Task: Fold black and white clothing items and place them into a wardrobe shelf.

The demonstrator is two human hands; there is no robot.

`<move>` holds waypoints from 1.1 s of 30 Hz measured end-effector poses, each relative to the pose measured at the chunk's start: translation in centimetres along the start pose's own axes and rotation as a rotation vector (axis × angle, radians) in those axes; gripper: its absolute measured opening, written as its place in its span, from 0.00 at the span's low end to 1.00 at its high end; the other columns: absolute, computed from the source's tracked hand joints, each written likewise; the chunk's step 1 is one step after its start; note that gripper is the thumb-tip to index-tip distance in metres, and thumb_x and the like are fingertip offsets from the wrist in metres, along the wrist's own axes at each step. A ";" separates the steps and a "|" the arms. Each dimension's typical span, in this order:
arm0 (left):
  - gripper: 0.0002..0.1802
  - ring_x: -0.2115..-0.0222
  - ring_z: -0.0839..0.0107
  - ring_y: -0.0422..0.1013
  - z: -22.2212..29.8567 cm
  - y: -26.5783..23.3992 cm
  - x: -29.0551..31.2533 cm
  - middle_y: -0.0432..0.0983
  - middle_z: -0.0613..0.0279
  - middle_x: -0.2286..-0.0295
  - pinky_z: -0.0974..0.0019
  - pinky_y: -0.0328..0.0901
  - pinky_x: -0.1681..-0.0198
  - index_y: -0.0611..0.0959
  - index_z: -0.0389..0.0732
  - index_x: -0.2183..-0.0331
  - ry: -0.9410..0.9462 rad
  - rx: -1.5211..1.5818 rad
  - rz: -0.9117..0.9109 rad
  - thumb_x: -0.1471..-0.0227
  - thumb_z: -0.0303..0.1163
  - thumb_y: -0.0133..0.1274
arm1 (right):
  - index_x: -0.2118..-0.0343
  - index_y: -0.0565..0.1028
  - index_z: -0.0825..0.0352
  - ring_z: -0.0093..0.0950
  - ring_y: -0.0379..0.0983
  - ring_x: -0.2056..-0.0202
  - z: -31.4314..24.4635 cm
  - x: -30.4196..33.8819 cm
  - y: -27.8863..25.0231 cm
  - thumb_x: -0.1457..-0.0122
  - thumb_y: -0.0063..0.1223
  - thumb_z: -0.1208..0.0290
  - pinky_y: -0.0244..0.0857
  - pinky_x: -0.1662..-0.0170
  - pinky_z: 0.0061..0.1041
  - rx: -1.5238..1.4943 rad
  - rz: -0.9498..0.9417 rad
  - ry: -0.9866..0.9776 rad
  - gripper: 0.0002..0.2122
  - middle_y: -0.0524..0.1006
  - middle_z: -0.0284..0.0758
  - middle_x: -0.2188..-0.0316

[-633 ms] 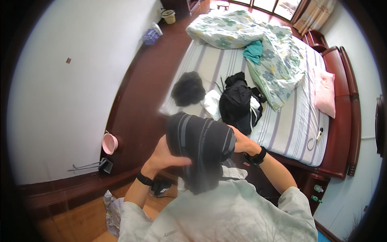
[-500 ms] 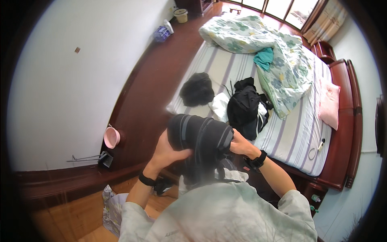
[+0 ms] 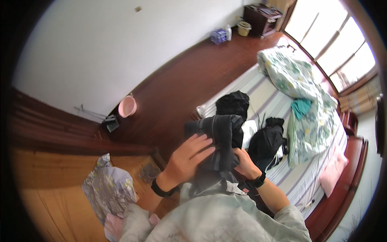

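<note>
The dark cloth (image 3: 225, 133) is a soft, near-black fabric with narrow grey bands, one running down its upper face and another showing lower, near its bottom edge. It is folded over into a thick, compact bundle, roughly block-shaped, with its striped face turned upward. Its left end is rounded and slightly blurred; on the right, the fabric is creased and drops in folds. It is held up off any surface, in front of the person's chest, between the left hand (image 3: 187, 159), whose fingers lie spread across its face, and the right hand (image 3: 246, 164), which grips its lower right edge.
</note>
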State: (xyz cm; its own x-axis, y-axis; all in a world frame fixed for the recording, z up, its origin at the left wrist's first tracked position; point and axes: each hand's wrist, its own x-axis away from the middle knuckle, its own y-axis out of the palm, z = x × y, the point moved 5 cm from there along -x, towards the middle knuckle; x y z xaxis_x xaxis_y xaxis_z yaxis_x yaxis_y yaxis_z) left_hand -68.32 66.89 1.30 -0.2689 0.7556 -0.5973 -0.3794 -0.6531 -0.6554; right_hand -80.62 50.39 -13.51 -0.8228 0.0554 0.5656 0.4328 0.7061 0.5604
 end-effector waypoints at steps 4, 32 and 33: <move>0.28 0.49 0.57 0.70 2.1 -1.2 1.1 0.76 0.52 0.47 0.52 0.63 0.45 0.82 0.41 0.48 -0.192 -0.380 -0.045 0.51 0.39 0.58 | 0.51 0.75 0.64 0.31 0.78 0.54 0.7 -2.5 -1.6 0.39 0.56 0.66 0.75 0.64 0.36 -0.056 -0.031 0.147 0.15 0.78 0.33 0.53; 0.32 0.45 0.46 0.69 5.4 -26.4 39.8 0.71 0.51 0.46 0.50 0.68 0.44 0.81 0.43 0.54 -1.163 -1.330 0.515 0.67 0.25 0.71 | 0.29 0.51 0.66 0.36 0.61 0.34 6.2 -15.1 15.5 0.27 0.39 0.51 0.51 0.30 0.37 0.571 -0.913 0.327 0.32 0.67 0.46 0.36; 0.33 0.45 0.47 0.69 6.0 -27.2 42.5 0.71 0.51 0.46 0.49 0.68 0.45 0.81 0.43 0.54 -1.175 -1.385 0.527 0.67 0.24 0.70 | 0.29 0.52 0.66 0.36 0.62 0.35 6.4 -15.1 16.0 0.27 0.40 0.50 0.53 0.31 0.38 0.614 -0.885 0.332 0.32 0.68 0.46 0.36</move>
State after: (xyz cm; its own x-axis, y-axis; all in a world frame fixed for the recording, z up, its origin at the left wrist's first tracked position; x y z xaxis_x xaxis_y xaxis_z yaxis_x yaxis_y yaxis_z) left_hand -74.73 117.05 -3.47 -0.7171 -0.2526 -0.6496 0.6536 0.0798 -0.7526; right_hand -63.64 65.36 -16.98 -0.5719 -0.7632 0.3009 -0.5842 0.6364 0.5038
